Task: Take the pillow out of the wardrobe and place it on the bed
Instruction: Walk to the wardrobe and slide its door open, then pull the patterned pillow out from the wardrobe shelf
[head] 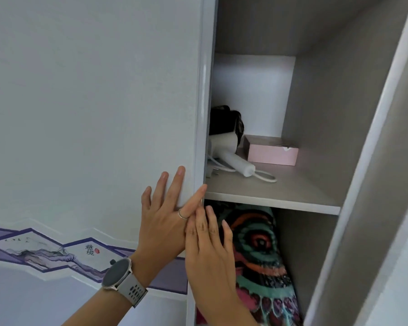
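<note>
Head view: left hand [165,222] and right hand [212,250], fingers [179,182] spread flat, gripping nothing, press the sliding door [104,114] edge.
Pillow: patterned pillow [259,255] stands below the shelf [280,194], half covered.
Risk: door probably too narrow-open; pulling could snag the pillow.
</note>
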